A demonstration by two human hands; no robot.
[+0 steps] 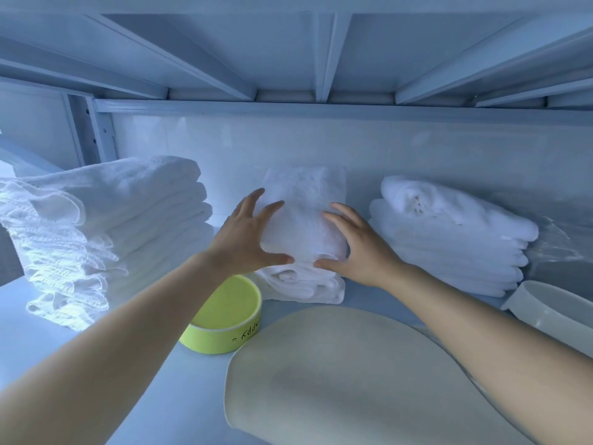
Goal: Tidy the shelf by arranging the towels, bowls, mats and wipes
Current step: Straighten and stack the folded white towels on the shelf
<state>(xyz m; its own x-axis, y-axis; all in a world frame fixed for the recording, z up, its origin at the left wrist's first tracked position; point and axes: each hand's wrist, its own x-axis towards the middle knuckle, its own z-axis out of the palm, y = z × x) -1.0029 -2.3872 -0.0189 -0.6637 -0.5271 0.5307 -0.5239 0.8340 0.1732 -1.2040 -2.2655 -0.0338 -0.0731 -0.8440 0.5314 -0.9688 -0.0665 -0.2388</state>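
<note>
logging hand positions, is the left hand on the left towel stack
No, the left hand and right hand both hold the middle stack, apart from the left stack.

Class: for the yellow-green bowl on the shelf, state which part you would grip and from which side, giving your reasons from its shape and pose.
Probably the near rim of the yellow-green bowl, from above, thumb inside: it stands upright, mouth open, walls straight. The folded towels crowd behind it and the mat its right.
</note>
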